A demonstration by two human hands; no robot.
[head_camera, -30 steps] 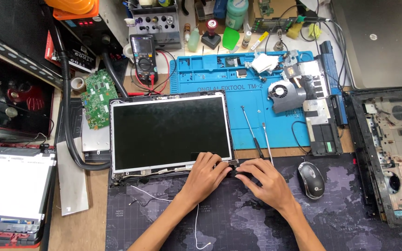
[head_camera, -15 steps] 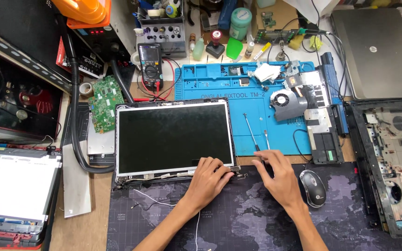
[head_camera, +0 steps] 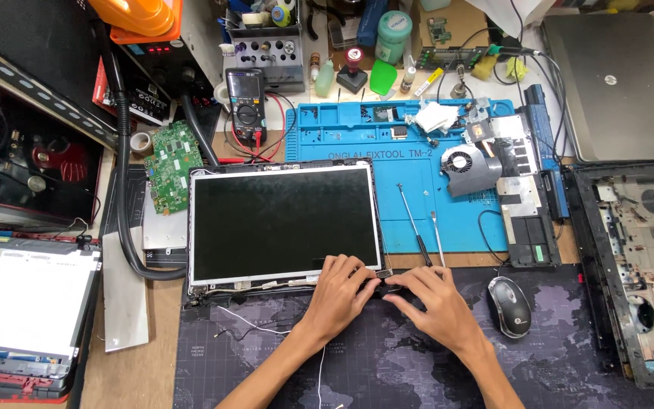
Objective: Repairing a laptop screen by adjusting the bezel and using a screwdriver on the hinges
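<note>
Laptop screen panel [head_camera: 285,223]: dark, flat, face up, centre-left of frame, its lower edge on a dark desk mat [head_camera: 387,356]. Left hand [head_camera: 340,291]: fingers curled, pressing at the panel's lower right corner. Right hand [head_camera: 433,307]: fingers bent at the same corner, just beside the left; grasp on anything cannot be told. Two screwdrivers [head_camera: 418,227] on blue work mat [head_camera: 342,132], right of panel. Mouse [head_camera: 510,306] near right hand on the bench.
</note>
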